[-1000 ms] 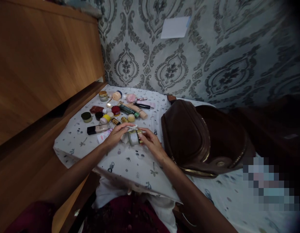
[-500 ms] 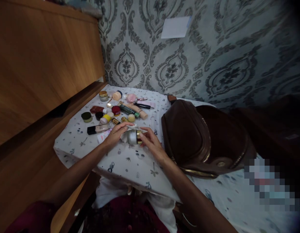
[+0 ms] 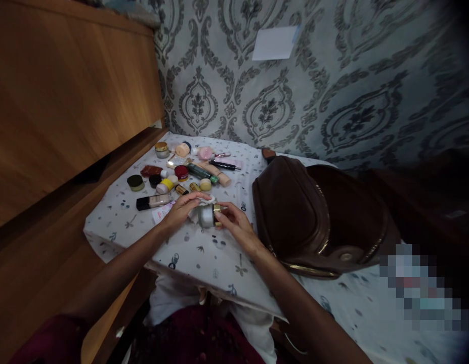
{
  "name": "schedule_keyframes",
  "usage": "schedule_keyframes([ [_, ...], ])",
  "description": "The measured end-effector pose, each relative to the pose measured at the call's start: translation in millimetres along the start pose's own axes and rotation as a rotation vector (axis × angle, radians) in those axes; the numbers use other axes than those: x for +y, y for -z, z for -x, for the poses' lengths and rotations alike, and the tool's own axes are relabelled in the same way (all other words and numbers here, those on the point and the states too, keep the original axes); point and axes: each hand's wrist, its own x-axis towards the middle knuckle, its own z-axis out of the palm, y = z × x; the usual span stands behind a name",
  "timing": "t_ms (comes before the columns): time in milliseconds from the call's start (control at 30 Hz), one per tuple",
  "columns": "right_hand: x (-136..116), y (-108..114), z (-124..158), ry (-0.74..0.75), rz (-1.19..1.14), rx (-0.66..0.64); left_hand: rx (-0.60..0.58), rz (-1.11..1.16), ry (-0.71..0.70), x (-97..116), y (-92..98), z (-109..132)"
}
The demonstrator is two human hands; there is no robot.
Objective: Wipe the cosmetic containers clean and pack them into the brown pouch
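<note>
Gold-lidded jar (image 3: 206, 217) held sideways at the near side of the table (image 3: 204, 258)

One jar is between two hands. The right hand (image 3: 236, 222) grasps it by the lid, thumb in front; the left hand (image 3: 181, 208) is curled on a crumpled white cloth (image 3: 207, 200), perhaps a tissue, that lies against the jar. The grip on the lid seems chosen to steady the jar while leaving its pale body bare to the cloth. Whether the jar also rests on the printed cover (image 3: 113, 222) I cannot tell.

The other containers lie in one loose group beyond the hands and to the left, likely so that all are within reach. Counted there: one gold-topped jar (image 3: 162, 149) at the back left, one peach jar (image 3: 183, 149), one pink container (image 3: 205, 153), one red-lidded pot (image 3: 181, 173), one cream pot (image 3: 205, 184), two small dark-and-gold bottles (image 3: 181, 190), one green tube (image 3: 202, 173) beside one beige tube (image 3: 219, 174), one black pen-shaped item (image 3: 223, 165), and one black-capped bottle (image 3: 154, 201) on its side. Further small items crowd among these, too overlapped for a sure total.

One brown bag (image 3: 291, 212) sits at the right, perhaps placed there so that it does not crowd the arms. One white sheet (image 3: 275, 43) is on the patterned wall (image 3: 234, 101).
</note>
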Motion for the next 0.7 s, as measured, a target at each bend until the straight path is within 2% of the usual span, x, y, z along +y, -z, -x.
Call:
schedule_keyframes([
  [200,-3.4,-0.9,0.4,-0.039,0.048,0.036,-0.016,0.008,0.007,-1.6,-0.1,0.3],
  [500,-10.3,4.5,5.6,-0.015,0.061,-0.128,-0.015,0.060,0.031,-3.5,-0.1,0.7],
  [700,-3.7,2.2,2.7,-0.072,0.048,-0.065,-0.023,0.048,-0.052,7.8,2.6,3.1],
])
